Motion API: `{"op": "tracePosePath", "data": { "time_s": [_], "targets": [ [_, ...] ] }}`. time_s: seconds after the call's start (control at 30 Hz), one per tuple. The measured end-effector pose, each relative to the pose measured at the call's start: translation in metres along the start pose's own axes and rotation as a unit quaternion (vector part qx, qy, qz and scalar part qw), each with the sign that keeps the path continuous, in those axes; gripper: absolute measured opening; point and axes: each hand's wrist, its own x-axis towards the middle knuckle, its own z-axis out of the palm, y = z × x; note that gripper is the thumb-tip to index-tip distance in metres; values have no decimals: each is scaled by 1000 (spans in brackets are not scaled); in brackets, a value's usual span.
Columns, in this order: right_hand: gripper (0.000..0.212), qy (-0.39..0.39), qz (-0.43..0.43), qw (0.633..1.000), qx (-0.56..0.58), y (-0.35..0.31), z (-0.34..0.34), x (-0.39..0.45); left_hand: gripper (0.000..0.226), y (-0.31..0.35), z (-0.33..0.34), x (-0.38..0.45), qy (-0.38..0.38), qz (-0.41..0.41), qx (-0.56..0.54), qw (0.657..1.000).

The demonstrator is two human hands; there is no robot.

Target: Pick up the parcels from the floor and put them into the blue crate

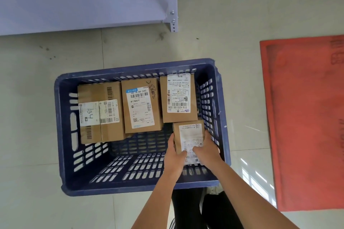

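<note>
Now parcel point(189, 136) lengthwise away, hands point(191, 154) gripping

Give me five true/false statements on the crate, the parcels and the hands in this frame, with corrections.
1. The blue crate holds four cardboard parcels. True.
2. Both hands hold the small parcel in the crate's near right part. True: left hand and right hand grip its sides.
3. The parcel marked A34 lies at the crate's right wall. False: it lies at the left wall.
4. A red mat lies on the floor right of the crate. True.
5. The crate's near left part is full of parcels. False: its slotted bottom shows bare there.
</note>
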Motion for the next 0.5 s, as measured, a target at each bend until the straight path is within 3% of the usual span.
{"op": "tracePosePath", "data": {
  "time_s": [0.3,0.5],
  "targets": [
    [71,10,-33,998,-43,-16,-22,-57,67,28,-15,-48,-20,-8,21,1000],
    [48,2,-74,997,-37,-66,-58,-172,64,61,-45,-152,1,9,-30,1000]
  ]
}}
